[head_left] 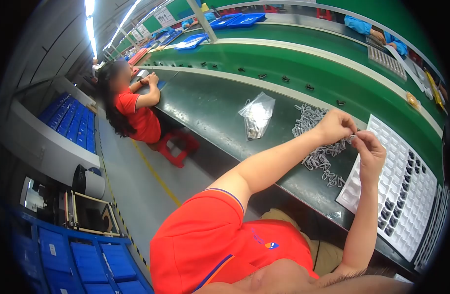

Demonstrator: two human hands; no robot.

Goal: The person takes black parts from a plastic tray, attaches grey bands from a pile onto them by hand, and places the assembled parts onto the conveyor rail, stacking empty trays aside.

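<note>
My left hand [335, 126] and my right hand [369, 153] meet fingertip to fingertip above the bench. Both are pinched round a small greyish piece [352, 137], mostly hidden by the fingers. Below and beside my left hand lies a loose pile of grey metal clips [310, 120] on the dark bench top [210, 100]. A white moulded tray [406, 230] lies to the right of my right hand, partly behind it. Black parts [391, 213] sit in some of its pockets.
A clear plastic bag [258, 115] with small parts lies left of the pile. Black pieces [286, 78] are spaced along the green belt [225, 66]. A co-worker in red [139, 115] sits further left by a red stool [178, 152]. Blue-sleeved hands [377, 35] work across the line.
</note>
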